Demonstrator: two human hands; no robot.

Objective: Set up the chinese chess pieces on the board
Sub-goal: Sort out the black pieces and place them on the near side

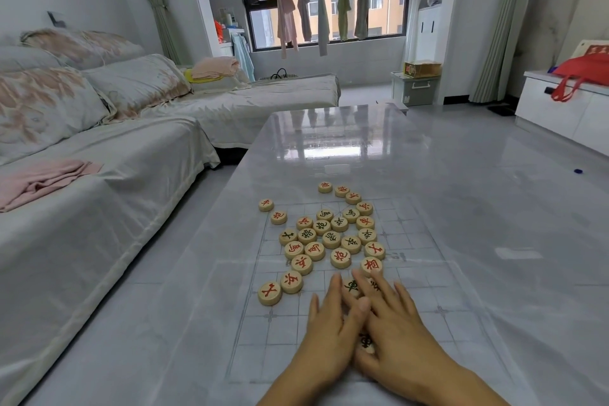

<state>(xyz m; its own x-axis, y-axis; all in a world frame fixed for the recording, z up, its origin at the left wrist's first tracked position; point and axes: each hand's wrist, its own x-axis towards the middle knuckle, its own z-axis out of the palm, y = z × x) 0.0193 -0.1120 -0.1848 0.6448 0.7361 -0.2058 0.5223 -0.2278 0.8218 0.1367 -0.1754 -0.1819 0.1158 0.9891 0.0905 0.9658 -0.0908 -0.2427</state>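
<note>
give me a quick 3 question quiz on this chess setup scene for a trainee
1. True or false: the chess pieces already stand in their starting rows on the board.
2. The characters on the pieces are printed in: A) red and black B) blue and yellow C) red only.
3. Fill in: the left hand and right hand lie with fingers ___ over pieces at the board's near side.
Key: 1 false; 2 A; 3 straight.

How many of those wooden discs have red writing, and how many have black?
Red-lettered pieces: 16
Black-lettered pieces: 12, three partly covered by the left hand and right hand
Total: 28 in view; more may lie hidden beneath the hands.
</note>
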